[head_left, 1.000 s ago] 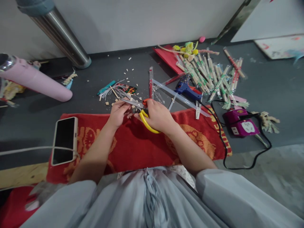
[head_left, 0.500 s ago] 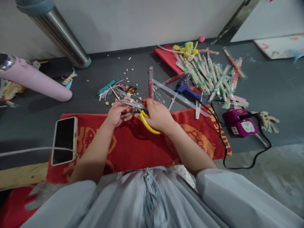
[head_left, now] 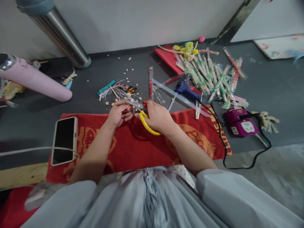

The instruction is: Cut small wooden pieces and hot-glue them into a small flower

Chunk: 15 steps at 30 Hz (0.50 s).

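Note:
My right hand (head_left: 159, 116) is closed around the handles of a pair of scissors (head_left: 148, 125), one loop yellow, the other orange-red. The scissor blades are parted and point left, over the fingers of my left hand (head_left: 120, 113). Those fingers are curled in a pinch; what they hold is too small or hidden to name. A thin wooden stick (head_left: 115, 92) slants just beyond the left fingertips. Small pale cut pieces (head_left: 106, 103) lie scattered around it, beside a bundle of white strands (head_left: 108, 91). Both hands are above the near edge of the patterned red towel (head_left: 142, 148).
To the right lie a blue glue gun (head_left: 185, 90), clear glue sticks (head_left: 181, 96), many wrapped sticks (head_left: 204, 71) and a purple power adapter (head_left: 239, 123) with a black cord. A phone (head_left: 64, 141), a pink tumbler (head_left: 38, 79) and a steel flask (head_left: 61, 34) are at left.
The scissors have tilted slightly, with the blades and yellow loop a little lower. Both hands have stayed in nearly the same place.

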{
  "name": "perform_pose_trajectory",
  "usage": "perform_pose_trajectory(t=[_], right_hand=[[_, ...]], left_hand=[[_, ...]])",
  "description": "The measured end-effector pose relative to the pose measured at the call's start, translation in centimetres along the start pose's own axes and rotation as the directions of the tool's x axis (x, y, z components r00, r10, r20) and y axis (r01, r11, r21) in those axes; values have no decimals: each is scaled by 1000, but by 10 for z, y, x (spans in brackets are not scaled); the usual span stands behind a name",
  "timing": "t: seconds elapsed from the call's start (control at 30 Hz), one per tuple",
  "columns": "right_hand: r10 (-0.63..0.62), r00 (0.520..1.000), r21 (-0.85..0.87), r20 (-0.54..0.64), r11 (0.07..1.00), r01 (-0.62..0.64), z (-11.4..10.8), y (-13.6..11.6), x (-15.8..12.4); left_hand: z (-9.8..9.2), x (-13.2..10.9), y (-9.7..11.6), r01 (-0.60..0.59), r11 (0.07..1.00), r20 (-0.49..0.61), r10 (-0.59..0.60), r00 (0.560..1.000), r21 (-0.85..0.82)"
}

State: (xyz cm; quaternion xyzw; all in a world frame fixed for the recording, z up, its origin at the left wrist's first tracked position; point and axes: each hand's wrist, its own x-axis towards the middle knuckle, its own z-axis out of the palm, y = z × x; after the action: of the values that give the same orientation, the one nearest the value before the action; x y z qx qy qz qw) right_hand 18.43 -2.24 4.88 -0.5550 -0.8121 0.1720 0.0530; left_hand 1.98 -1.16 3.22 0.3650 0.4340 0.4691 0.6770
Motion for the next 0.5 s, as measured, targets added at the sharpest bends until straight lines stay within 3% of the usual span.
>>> perform_pose_trajectory(t=[0.17, 0.3, 0.4, 0.5], right_hand=[[29, 999, -9, 18, 1000, -29, -1, -2, -1], [45, 999, 19, -5, 999, -45, 1, -2, 0], [33, 997, 24, -65, 999, -31, 6, 1, 2], [2, 993, -1, -116, 1000, -2, 10, 4, 4]], left_hand=[[1, 1, -3, -50, 998, 2, 50, 999, 24], [-4, 6, -12, -190, 975, -12, 193, 981, 118], [-12, 12, -22, -338, 881, -44, 372, 927, 330], [-19, 14, -28, -411, 738, -32, 504, 863, 536]])
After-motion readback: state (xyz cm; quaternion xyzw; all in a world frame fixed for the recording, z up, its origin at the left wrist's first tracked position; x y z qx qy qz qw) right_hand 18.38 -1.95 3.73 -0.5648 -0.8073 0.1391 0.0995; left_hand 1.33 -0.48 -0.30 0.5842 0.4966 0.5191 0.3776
